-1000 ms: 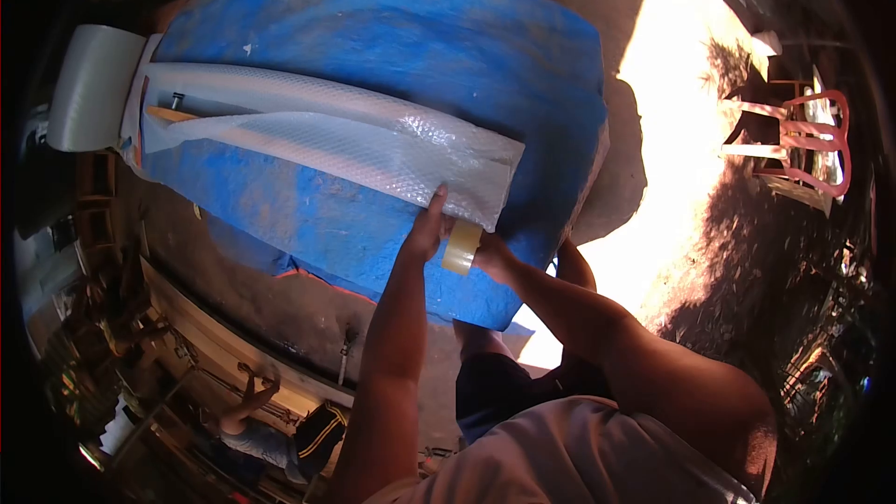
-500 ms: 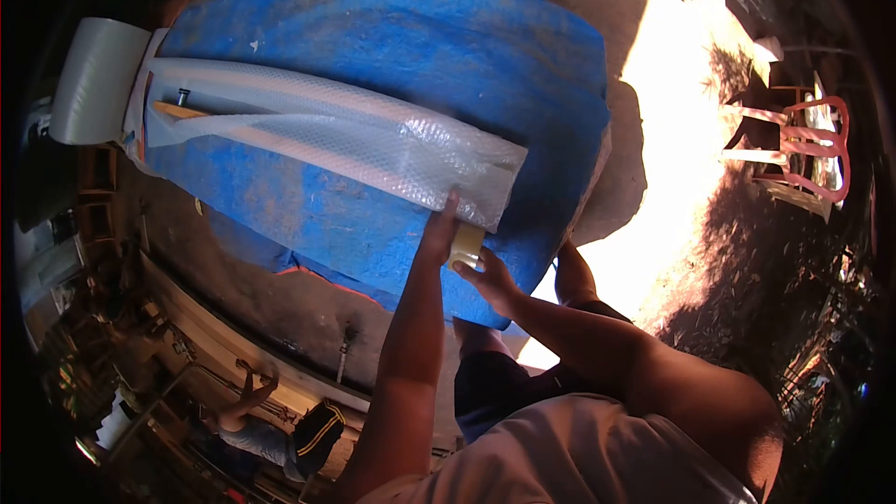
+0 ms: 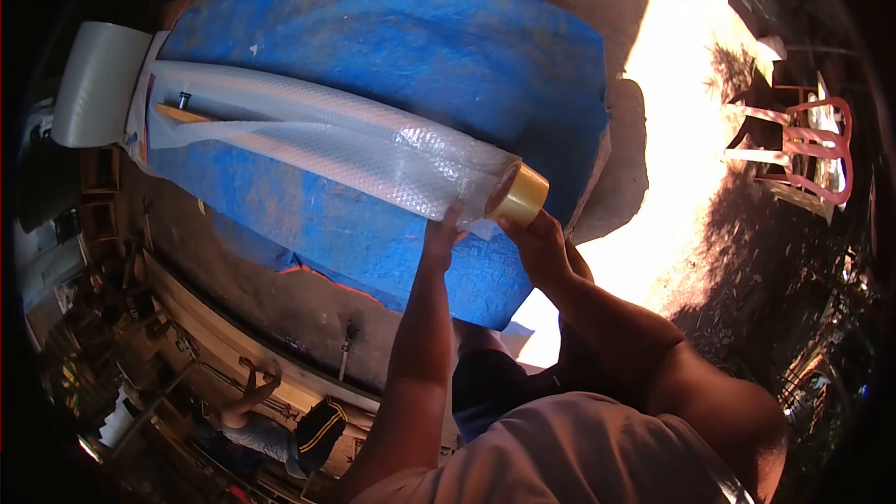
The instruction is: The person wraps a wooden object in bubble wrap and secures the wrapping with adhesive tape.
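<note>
A long, narrow bundle of clear bubble wrap [image 3: 373,154] lies along the blue tarp. At its left end the folds part around the end of a wooden piece [image 3: 184,113] and a small dark upright fitting [image 3: 185,99]. My left hand [image 3: 442,241] grips the bundle's near edge, close to its right end, with one finger on top; its other fingers are partly hidden. A roll of packing tape [image 3: 528,198] is tilted against the bundle's right end. My right hand [image 3: 539,247] is closed on its near rim.
The blue tarp [image 3: 392,33] covers the work surface. A large roll of bubble wrap [image 3: 103,84] stands at its left end. A red chair [image 3: 817,145] is on the right, past sunlit ground. Another person [image 3: 266,434] is at lower left by long boards [image 3: 224,327].
My right hand has carried the tape roll up and right, from beside my left hand onto the bundle's right end. My left hand has shifted slightly down along the near edge.
</note>
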Demonstrator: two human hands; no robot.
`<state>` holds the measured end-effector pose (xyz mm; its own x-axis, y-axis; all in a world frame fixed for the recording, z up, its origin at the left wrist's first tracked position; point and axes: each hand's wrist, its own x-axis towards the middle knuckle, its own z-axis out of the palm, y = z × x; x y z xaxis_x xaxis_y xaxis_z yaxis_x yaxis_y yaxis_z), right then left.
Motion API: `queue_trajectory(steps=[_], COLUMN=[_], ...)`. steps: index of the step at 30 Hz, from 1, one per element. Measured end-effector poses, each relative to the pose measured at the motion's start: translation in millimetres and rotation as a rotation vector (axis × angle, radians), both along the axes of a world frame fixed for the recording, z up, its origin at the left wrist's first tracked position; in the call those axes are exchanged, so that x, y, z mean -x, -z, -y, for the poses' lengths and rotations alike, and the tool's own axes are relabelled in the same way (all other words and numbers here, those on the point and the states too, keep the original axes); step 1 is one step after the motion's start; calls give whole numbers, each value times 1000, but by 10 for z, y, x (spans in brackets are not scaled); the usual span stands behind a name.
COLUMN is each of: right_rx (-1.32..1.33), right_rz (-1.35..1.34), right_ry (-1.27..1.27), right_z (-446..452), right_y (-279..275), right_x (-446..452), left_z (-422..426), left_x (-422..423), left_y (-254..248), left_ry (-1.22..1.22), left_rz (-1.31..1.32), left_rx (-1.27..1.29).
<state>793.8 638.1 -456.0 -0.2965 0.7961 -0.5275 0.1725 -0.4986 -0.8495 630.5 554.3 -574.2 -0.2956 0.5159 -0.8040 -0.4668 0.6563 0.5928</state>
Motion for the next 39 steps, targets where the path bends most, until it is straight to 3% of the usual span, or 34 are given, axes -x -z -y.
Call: queue_trajectory(steps=[4, 8, 19, 22, 24, 26, 28, 30, 32, 33, 35, 36, 38, 39], right_rx=[-109, -215, -258, -183, -145, -185, -179, -167, -169, -179, -217, -232, -255, -252], right_rz=[19, 137, 52, 95, 166, 147, 153, 181, 130, 82, 70, 53, 68, 25], right_ry=[-143, -197, -121, -111, -141, -84, -52, -84, -79, -76, -67, -64, -66, -55], right_z=[-279, -682, -841, -861, -839, -821, -810, -806, -795, -815, -844, -820, -856, -841], right_y=[135, 358, 1588, 1477, 1397, 1408, 1433, 1418, 1463, 1484, 1551, 1557, 1569, 1570], right_x=[-20, -76, 14, 25, 26, 55, 54, 55, 56, 40, 39, 38, 27, 31], left_z=[145, 71, 90, 62, 104, 19, -328, -643, -1179, -1327, -1558, -1691, -1936, -1920], left_x=[19, -27, -23, -20, 241, 398, 288, 238, 181, 202, 201, 180, 194, 202], left_y=[200, 17, 55, 15, 30, -298, -858, -835, -706, -571, -243, -275, -347, -285], left_ry=[-19, -28, -27, -45, 511, 820, 633, 715, 852, 851, 1368, 1366, 1696, 1666], left_rz=[58, 65, 54, -52, -208, -559, -869, -1196, -1339, -1341, -1336, -1329, -924, -950], left_rx=[26, -58, -20, -9, 233, 290, 268, -284, -595, -606, -629, -632, -498, -581])
